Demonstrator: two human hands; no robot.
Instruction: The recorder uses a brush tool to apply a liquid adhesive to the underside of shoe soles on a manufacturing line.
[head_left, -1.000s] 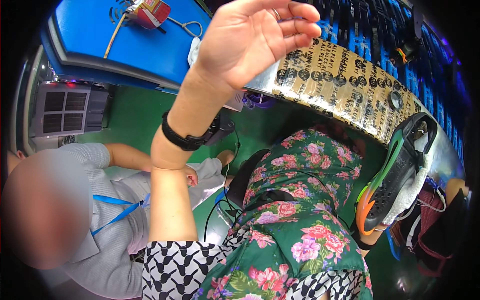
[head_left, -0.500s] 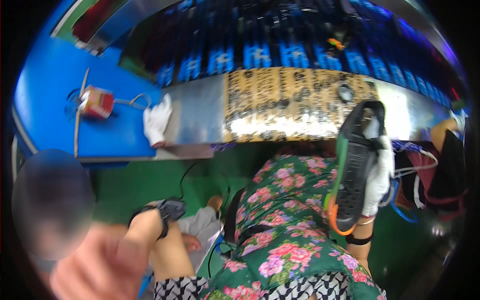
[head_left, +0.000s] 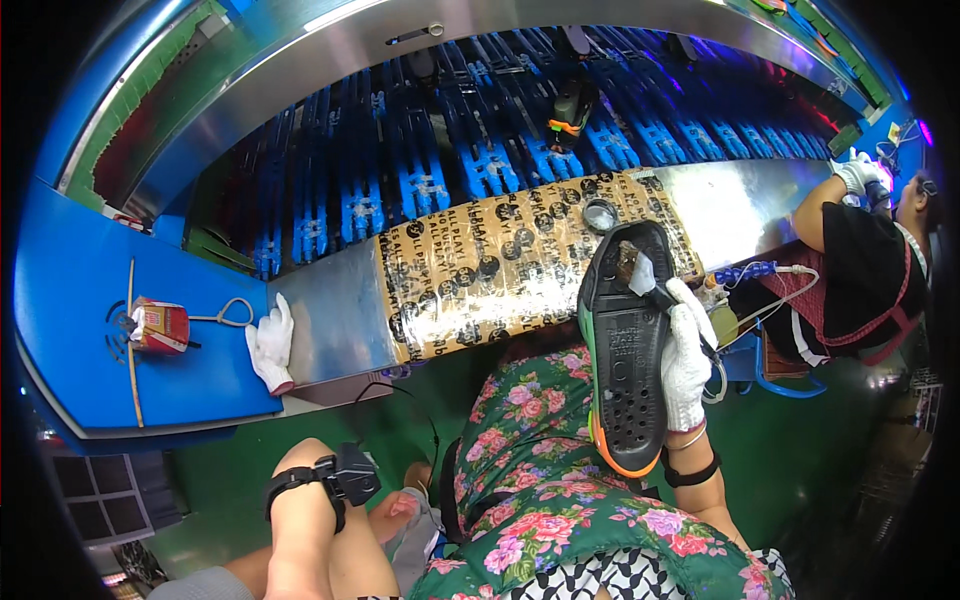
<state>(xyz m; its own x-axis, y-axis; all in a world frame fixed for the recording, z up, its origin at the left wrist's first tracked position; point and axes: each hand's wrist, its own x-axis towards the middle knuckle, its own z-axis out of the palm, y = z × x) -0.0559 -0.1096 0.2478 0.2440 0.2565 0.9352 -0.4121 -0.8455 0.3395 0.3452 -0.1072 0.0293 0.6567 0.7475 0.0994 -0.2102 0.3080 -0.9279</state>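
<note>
Fingers on the white-gloved right hand [head_left: 684, 375] grip a black, orange-and-green-edged shoe sole [head_left: 625, 350] by the silver metal worktop [head_left: 335, 310]; left hand's just slipped outta frame, can't tell its grip, so looks one-handed.

Right grip [head_left: 688, 375] part-hidden behind shoe sole [head_left: 628, 355]

A lone head-worn fisheye camera looks steeply down and forward, with the wearer's floral apron [head_left: 550, 510] close below toward half past five. It faces the blue-pronged rack [head_left: 425, 190] at twelve; the blue tabletop [head_left: 70, 320] lies at nine. The gloved right hand [head_left: 687, 365] and black shoe sole [head_left: 625, 370] appear fairly near toward four, where the darkened rim probably hides a little.
</note>
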